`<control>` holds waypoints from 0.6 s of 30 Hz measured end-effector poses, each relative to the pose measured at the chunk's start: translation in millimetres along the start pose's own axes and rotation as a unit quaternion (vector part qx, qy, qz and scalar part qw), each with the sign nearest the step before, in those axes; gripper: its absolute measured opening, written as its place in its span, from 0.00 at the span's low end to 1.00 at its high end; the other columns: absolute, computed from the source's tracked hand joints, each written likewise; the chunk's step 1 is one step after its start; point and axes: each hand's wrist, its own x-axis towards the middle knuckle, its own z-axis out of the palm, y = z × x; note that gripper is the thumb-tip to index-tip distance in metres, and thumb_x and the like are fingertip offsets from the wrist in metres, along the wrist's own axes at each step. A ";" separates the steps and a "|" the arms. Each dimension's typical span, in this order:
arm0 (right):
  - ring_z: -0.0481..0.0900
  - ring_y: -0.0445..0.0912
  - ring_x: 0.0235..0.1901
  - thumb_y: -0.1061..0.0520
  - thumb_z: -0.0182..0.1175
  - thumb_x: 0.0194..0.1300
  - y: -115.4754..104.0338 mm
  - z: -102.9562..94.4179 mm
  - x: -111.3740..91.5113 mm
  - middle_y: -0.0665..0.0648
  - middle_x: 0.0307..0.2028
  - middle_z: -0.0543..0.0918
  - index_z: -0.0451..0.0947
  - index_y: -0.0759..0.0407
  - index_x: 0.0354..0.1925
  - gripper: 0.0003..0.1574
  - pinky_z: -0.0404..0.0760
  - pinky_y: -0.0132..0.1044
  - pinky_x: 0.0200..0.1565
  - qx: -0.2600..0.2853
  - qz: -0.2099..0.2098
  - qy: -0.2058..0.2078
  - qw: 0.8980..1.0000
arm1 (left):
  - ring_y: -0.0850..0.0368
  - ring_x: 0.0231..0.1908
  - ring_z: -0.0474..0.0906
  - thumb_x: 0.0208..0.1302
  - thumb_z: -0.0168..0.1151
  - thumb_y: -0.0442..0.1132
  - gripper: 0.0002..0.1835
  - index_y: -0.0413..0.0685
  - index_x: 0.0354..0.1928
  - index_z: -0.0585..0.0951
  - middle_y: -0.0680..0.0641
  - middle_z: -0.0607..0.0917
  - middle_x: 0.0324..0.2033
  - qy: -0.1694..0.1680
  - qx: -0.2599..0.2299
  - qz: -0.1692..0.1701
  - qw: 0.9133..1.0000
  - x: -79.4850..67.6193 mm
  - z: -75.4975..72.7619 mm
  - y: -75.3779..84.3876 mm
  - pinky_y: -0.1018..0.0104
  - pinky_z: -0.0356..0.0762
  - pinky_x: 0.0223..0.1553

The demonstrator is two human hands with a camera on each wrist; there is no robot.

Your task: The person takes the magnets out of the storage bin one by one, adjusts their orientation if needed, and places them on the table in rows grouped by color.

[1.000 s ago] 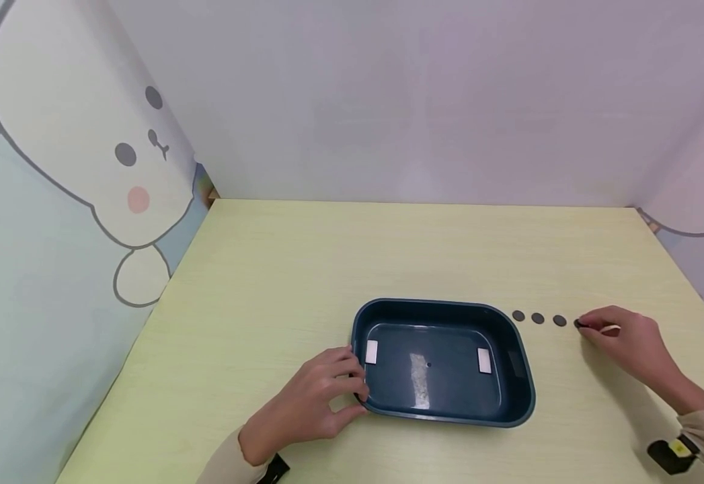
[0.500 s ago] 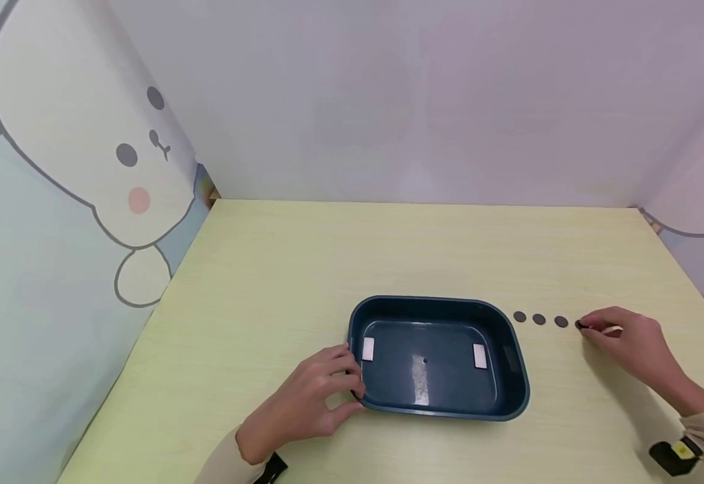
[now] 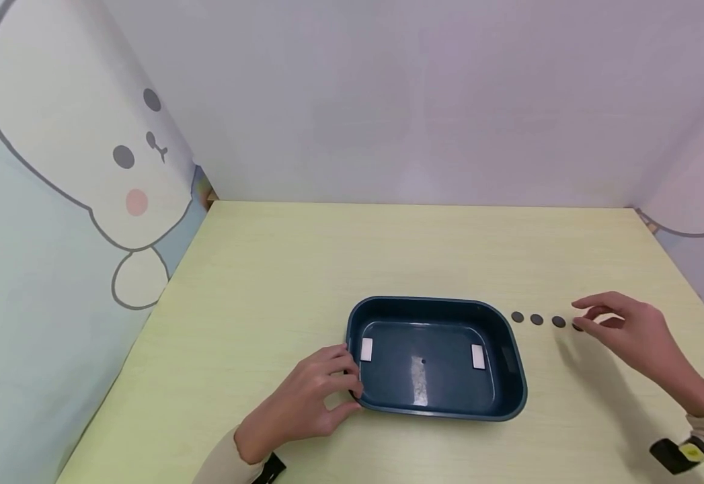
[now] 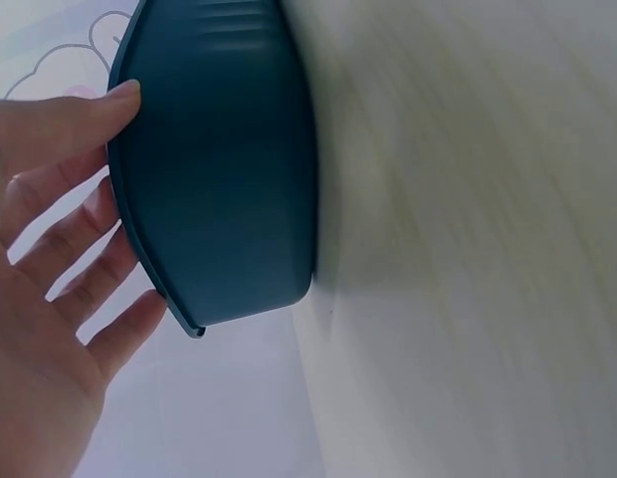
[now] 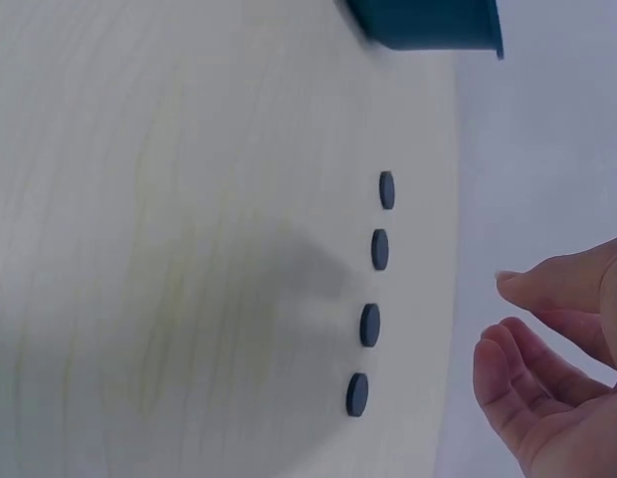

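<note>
A dark blue-green rectangular plastic tub (image 3: 448,383) rests on the table. My left hand (image 3: 306,396) grips its left end by the rim. The left wrist view shows the thumb (image 4: 114,110) against the tub's edge, the fingers spread behind it. Several small round black discs lie in a row right of the tub, from the nearest disc (image 3: 518,316) to the outermost disc (image 3: 577,328), which my right thumb partly covers in the head view. My right hand (image 3: 636,329) hovers above that outer end, thumb and fingers apart, holding nothing; the right wrist view shows the outermost disc (image 5: 357,394) lying free.
Two white rectangular patches, one at the left (image 3: 366,349) and one at the right (image 3: 478,357), sit inside the tub. The light wooden table (image 3: 279,269) meets a pale wall (image 3: 418,101) at the back. A cartoon-printed sheet (image 3: 73,269) hangs on the left.
My right hand has let go of the outermost black disc and lifted off it, thumb and fingers parting. The tub has shifted slightly left, with my left hand still on it.
</note>
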 end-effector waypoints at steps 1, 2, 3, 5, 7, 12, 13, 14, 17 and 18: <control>0.76 0.26 0.27 0.66 0.70 0.51 -3.4 -0.5 0.5 0.43 0.27 0.81 0.81 0.61 0.41 0.16 0.73 0.16 0.30 0.006 0.003 -0.004 1.000 | 0.61 0.43 0.73 0.47 0.73 0.40 0.07 0.56 0.26 0.81 0.58 0.78 0.32 -0.001 -0.001 -0.002 1.000 0.2 -0.2 0.0 0.64 0.69 0.57; 0.77 0.27 0.27 0.65 0.69 0.51 -6.8 -0.8 0.9 0.42 0.28 0.81 0.81 0.60 0.41 0.16 0.73 0.16 0.30 0.010 0.005 -0.008 1.000 | 0.61 0.43 0.73 0.47 0.72 0.39 0.07 0.56 0.26 0.81 0.58 0.78 0.33 -0.001 -0.001 -0.001 1.000 0.4 -0.4 0.1 0.64 0.69 0.57; 0.77 0.27 0.28 0.64 0.69 0.52 -10.1 -1.2 1.2 0.41 0.29 0.81 0.81 0.59 0.41 0.16 0.73 0.17 0.30 0.012 0.007 -0.012 1.000 | 0.61 0.43 0.73 0.48 0.72 0.40 0.07 0.56 0.26 0.81 0.58 0.78 0.33 -0.002 0.000 -0.002 1.000 0.6 -0.4 0.1 0.64 0.69 0.57; 0.77 0.29 0.29 0.64 0.69 0.53 -17.1 -1.7 1.5 0.41 0.31 0.81 0.80 0.57 0.42 0.15 0.74 0.18 0.31 0.022 0.007 -0.022 0.999 | 0.61 0.43 0.73 0.48 0.72 0.39 0.07 0.56 0.26 0.81 0.58 0.79 0.33 -0.002 0.002 0.002 1.000 0.6 -0.4 0.5 0.62 0.70 0.57; 0.77 0.30 0.30 0.64 0.69 0.54 -24.0 -1.7 2.1 0.42 0.33 0.81 0.80 0.56 0.42 0.16 0.75 0.19 0.31 0.032 0.009 -0.031 0.999 | 0.61 0.43 0.73 0.48 0.72 0.39 0.07 0.56 0.26 0.81 0.58 0.79 0.33 -0.004 0.002 0.000 1.000 0.6 -0.2 1.0 0.62 0.70 0.57; 0.79 0.35 0.32 0.68 0.69 0.51 -43.3 -0.5 4.9 0.45 0.37 0.81 0.81 0.59 0.43 0.19 0.77 0.22 0.32 0.090 0.021 -0.039 0.995 | 0.62 0.43 0.73 0.49 0.71 0.39 0.07 0.57 0.26 0.81 0.58 0.78 0.33 -0.007 -0.003 -0.013 1.000 0.6 0.1 1.9 0.62 0.67 0.60; 0.79 0.36 0.32 0.70 0.69 0.50 -47.0 0.3 5.3 0.46 0.38 0.81 0.81 0.60 0.43 0.19 0.78 0.22 0.33 0.101 0.018 -0.040 0.994 | 0.62 0.43 0.73 0.49 0.71 0.39 0.07 0.57 0.26 0.81 0.58 0.78 0.32 -0.008 -0.005 -0.016 1.000 0.6 0.1 2.0 0.63 0.66 0.60; 0.79 0.37 0.33 0.71 0.68 0.50 -50.8 0.9 5.6 0.47 0.38 0.81 0.80 0.61 0.43 0.20 0.78 0.23 0.33 0.109 0.013 -0.041 0.993 | 0.62 0.43 0.73 0.49 0.71 0.39 0.07 0.57 0.26 0.80 0.58 0.78 0.32 -0.007 -0.006 -0.015 1.000 0.7 0.0 2.0 0.63 0.66 0.60; 0.79 0.37 0.33 0.73 0.67 0.50 -60.6 3.1 6.1 0.48 0.39 0.80 0.80 0.60 0.43 0.20 0.78 0.23 0.33 0.115 -0.017 -0.050 0.992 | 0.62 0.43 0.73 0.49 0.71 0.39 0.07 0.57 0.26 0.80 0.58 0.78 0.33 -0.007 -0.007 -0.015 1.000 0.5 0.2 1.9 0.63 0.66 0.61; 0.79 0.37 0.33 0.74 0.66 0.50 -63.9 3.8 6.2 0.49 0.39 0.80 0.80 0.60 0.43 0.20 0.78 0.23 0.33 0.117 -0.025 -0.054 0.991 | 0.62 0.43 0.73 0.49 0.71 0.39 0.07 0.57 0.26 0.80 0.58 0.78 0.33 -0.006 -0.008 -0.014 1.000 0.4 0.3 1.8 0.63 0.66 0.61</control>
